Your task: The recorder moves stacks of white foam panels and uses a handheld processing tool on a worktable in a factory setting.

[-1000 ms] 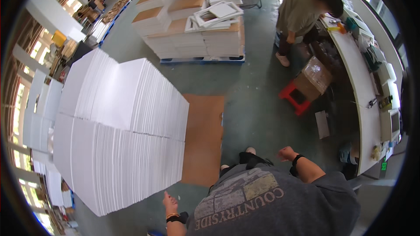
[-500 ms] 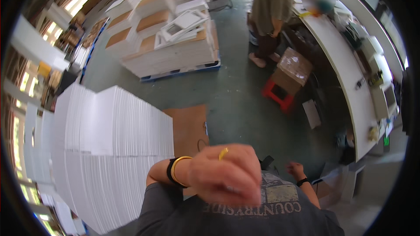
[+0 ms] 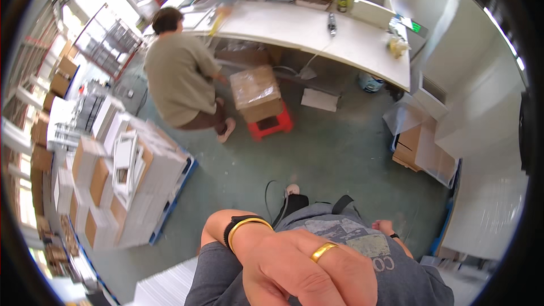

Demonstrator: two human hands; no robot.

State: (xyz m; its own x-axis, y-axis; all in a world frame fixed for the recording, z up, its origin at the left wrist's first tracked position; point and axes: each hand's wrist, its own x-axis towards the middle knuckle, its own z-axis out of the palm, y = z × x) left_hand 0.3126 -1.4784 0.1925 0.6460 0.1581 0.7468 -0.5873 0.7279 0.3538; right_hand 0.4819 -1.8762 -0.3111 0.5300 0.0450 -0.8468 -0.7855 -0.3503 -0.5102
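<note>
My left hand [image 3: 311, 269] is raised close in front of my chest, its fingers curled in. A gold ring [image 3: 323, 252] is on one finger, and a gold bangle [image 3: 245, 226] and a black band circle the wrist. The fingertips are cut off by the lower edge; nothing shows in the hand. Lower down at my right side hangs my right hand [image 3: 383, 226], small in view, with fingers loosely curled and nothing visible in them. A dark band [image 3: 395, 236] is on that wrist. Neither hand touches any of the goods around me.
Ahead, a person [image 3: 181, 76] stands at a long white workbench [image 3: 362, 37]. Beside them a taped carton [image 3: 255, 88] rests on a red stool [image 3: 272, 126]. White stacks on a blue pallet [image 3: 175, 192] stand left; white sheets [image 3: 164, 286] lie lower left. At right are a cardboard box [image 3: 408, 147] and wrapped stacks [image 3: 481, 209].
My view has swung right: the bench has come to the front, and the pallet and white sheets have shifted left and down. My left hand appears lower and nearer.
</note>
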